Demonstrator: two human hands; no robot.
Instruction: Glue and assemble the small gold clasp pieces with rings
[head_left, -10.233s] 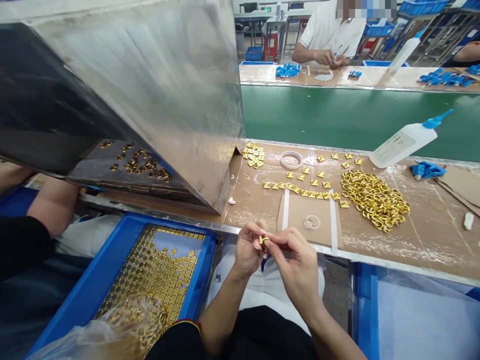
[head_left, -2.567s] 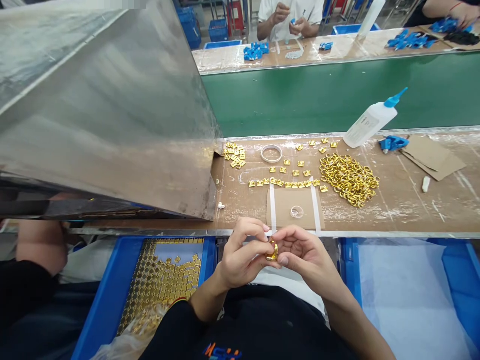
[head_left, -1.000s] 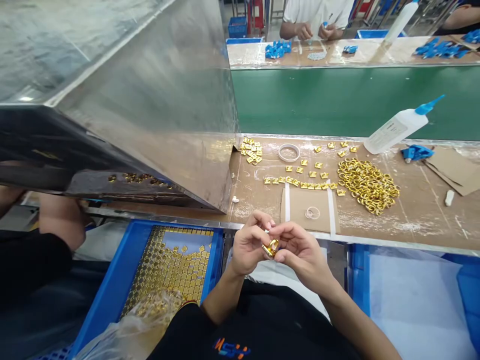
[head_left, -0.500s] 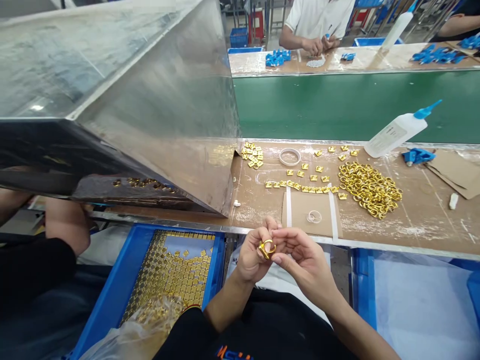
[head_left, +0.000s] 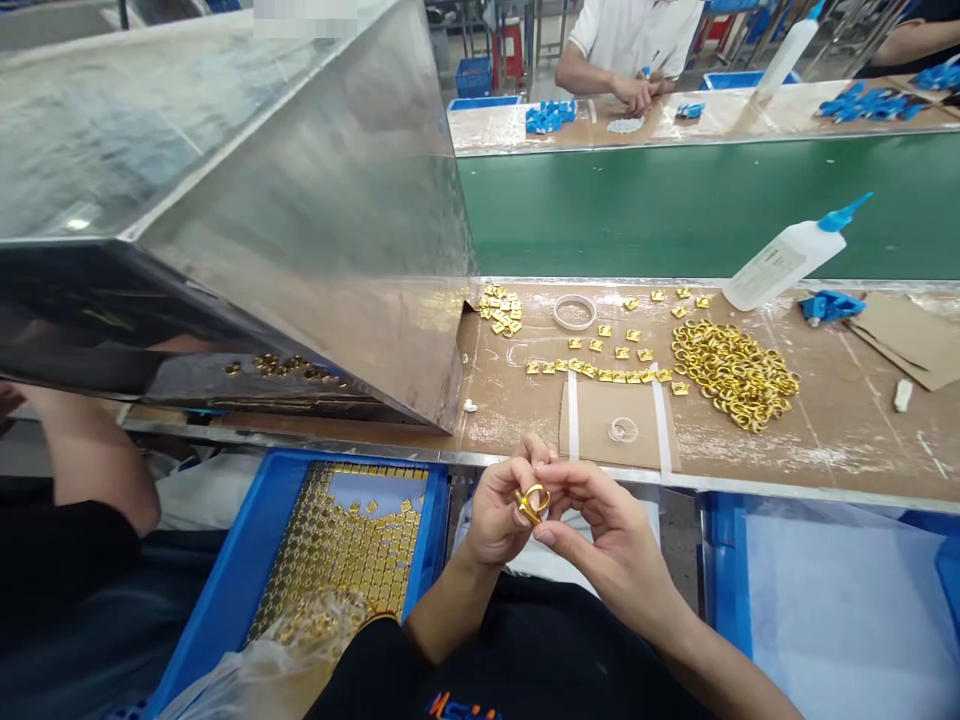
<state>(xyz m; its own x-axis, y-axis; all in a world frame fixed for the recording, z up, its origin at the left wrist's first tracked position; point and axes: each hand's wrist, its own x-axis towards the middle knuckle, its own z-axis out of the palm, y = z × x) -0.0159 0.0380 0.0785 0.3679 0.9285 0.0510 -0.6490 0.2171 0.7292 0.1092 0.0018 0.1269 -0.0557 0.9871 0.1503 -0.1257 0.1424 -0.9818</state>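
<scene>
Just in front of the bench edge, my left hand (head_left: pixel 501 515) pinches a shiny gold ring (head_left: pixel 533 503) between its fingers, with the ring's band facing up. My right hand (head_left: pixel 611 530) closes in from the other side, its thumb tip at the ring's lower edge and its fingertips against those of the left. On the bench beyond lies a heap of gold rings (head_left: pixel 739 375). Small square gold pieces (head_left: pixel 600 374) form a row left of that heap, with others scattered behind. A clear thin ring (head_left: pixel 622 430) rests on a taped cardboard sheet (head_left: pixel 592 448).
A large metal hood (head_left: pixel 322 220) stands at the left. Below it a blue tray (head_left: pixel 251 520) holds rows of gold pieces and a plastic bag (head_left: pixel 277 650). A glue bottle (head_left: pixel 784 262) leans at the right. Past the green conveyor (head_left: pixel 675 210) a co-worker's hands (head_left: pixel 637 92) work.
The ring has turned slightly between my fingers, and my right thumb has slid a little left and down along it. The whole view has shifted slightly.
</scene>
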